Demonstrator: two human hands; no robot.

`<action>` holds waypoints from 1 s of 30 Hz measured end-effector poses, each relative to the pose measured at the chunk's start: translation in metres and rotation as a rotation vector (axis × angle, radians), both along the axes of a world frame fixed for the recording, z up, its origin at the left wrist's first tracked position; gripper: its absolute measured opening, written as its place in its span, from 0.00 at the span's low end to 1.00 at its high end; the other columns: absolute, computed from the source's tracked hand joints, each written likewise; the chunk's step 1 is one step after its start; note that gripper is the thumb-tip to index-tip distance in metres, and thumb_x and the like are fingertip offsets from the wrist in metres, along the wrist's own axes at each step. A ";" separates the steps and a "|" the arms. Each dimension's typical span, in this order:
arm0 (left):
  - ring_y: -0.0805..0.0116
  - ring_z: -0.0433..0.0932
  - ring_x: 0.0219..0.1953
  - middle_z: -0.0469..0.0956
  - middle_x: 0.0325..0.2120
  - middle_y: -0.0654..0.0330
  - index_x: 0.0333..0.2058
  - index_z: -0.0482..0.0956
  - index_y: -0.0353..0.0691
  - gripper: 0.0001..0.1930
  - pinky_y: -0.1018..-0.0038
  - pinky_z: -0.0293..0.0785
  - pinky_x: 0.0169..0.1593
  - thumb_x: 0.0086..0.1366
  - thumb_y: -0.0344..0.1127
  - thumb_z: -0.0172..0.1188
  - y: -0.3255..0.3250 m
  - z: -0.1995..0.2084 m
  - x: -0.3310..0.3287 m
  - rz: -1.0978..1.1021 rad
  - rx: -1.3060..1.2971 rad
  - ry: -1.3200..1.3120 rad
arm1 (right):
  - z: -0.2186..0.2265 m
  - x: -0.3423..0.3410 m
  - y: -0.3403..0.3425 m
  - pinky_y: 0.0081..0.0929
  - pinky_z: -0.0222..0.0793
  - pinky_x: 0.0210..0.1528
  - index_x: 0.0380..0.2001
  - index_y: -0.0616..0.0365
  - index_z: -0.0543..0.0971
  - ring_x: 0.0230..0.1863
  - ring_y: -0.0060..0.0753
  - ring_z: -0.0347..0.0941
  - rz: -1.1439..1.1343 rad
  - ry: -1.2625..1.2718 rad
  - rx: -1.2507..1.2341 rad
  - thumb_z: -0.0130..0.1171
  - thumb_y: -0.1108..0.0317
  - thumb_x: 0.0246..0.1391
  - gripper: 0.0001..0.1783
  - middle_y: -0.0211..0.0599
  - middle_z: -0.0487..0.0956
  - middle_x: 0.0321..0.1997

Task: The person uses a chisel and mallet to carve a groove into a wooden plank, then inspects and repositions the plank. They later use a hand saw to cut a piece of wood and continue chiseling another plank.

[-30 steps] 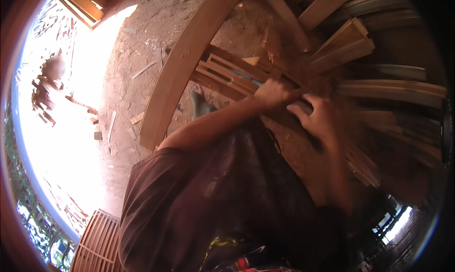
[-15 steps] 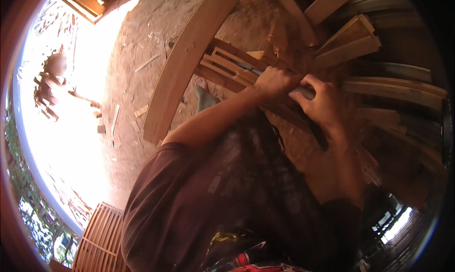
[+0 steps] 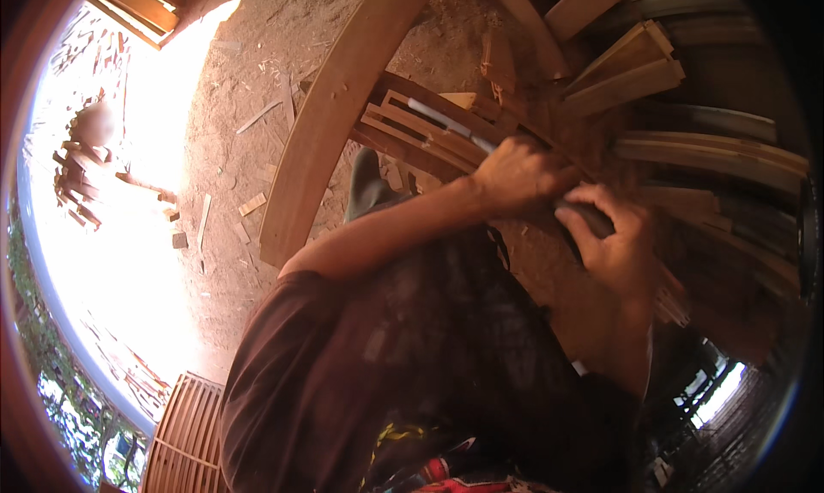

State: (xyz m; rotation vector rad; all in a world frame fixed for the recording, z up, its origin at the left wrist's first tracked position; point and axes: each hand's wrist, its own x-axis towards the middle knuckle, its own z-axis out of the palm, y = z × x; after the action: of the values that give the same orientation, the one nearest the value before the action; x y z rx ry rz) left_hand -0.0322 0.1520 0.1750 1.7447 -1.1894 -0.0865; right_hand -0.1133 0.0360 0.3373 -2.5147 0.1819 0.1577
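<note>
My left hand (image 3: pixel 519 175) is closed above a slatted wooden frame (image 3: pixel 408 133), at the frame's right end. From its far side a pale grey bar (image 3: pixel 438 120) sticks out over the slats, narrowing into a darker section by my fingers. My right hand (image 3: pixel 614 240), just to the right and nearer, curls its thumb and fingers round a dark grey rounded piece (image 3: pixel 594 218). The bar and the dark piece lie roughly in line, but my left hand hides whether they join. The exact kind of tool cannot be made out.
A broad curved plank (image 3: pixel 330 107) crosses left of the frame. Boards (image 3: pixel 635 85) and stacked strips (image 3: pixel 712 158) crowd the right. Offcuts (image 3: pixel 251 205) lie on the dirt floor. A person (image 3: pixel 86 158) sits far left in bright sun; a slatted piece (image 3: pixel 184 433) stands lower left.
Both hands have moved right and nearer to me, the right one farther. More of the grey bar shows beyond my left hand. The dark piece has moved along with my right hand.
</note>
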 end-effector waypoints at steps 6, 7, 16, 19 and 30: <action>0.55 0.85 0.28 0.80 0.24 0.63 0.33 0.80 0.48 0.16 0.58 0.80 0.28 0.47 0.44 0.75 -0.002 -0.007 -0.007 -0.017 -0.074 0.121 | 0.002 0.007 0.003 0.30 0.79 0.45 0.38 0.62 0.86 0.41 0.35 0.88 -0.138 0.165 0.047 0.73 0.75 0.54 0.08 0.42 0.89 0.36; 0.55 0.85 0.27 0.80 0.24 0.63 0.34 0.80 0.48 0.16 0.57 0.80 0.28 0.48 0.43 0.75 -0.003 -0.005 -0.005 -0.013 -0.090 0.132 | 0.003 0.010 0.001 0.29 0.79 0.45 0.38 0.62 0.86 0.40 0.35 0.88 -0.141 0.161 0.057 0.73 0.75 0.54 0.08 0.41 0.88 0.36; 0.55 0.87 0.30 0.84 0.28 0.62 0.35 0.79 0.46 0.20 0.57 0.82 0.29 0.51 0.50 0.75 0.025 -0.020 0.027 -0.004 -0.075 0.181 | -0.013 0.050 0.024 0.35 0.79 0.41 0.37 0.61 0.86 0.37 0.45 0.87 0.017 0.105 0.009 0.69 0.75 0.57 0.05 0.45 0.88 0.35; 0.53 0.85 0.28 0.82 0.25 0.61 0.33 0.79 0.46 0.19 0.56 0.80 0.29 0.51 0.49 0.75 0.038 -0.019 0.037 0.018 -0.081 0.197 | 0.000 0.071 0.040 0.39 0.79 0.38 0.35 0.59 0.86 0.35 0.50 0.86 0.074 0.075 0.042 0.67 0.73 0.57 0.03 0.46 0.87 0.33; 0.50 0.86 0.30 0.85 0.27 0.55 0.34 0.83 0.45 0.16 0.57 0.81 0.33 0.50 0.45 0.75 0.125 -0.084 0.111 0.189 -0.205 0.568 | -0.029 0.224 0.165 0.49 0.79 0.40 0.24 0.57 0.84 0.30 0.54 0.83 0.541 -0.209 -0.213 0.67 0.53 0.57 0.18 0.48 0.83 0.25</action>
State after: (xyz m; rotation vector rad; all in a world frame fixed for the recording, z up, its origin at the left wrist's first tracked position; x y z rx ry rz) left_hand 0.0784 0.2773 0.0906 1.5030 -0.5953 -0.3130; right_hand 0.1105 0.2007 0.3087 -2.7121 -0.5993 0.0922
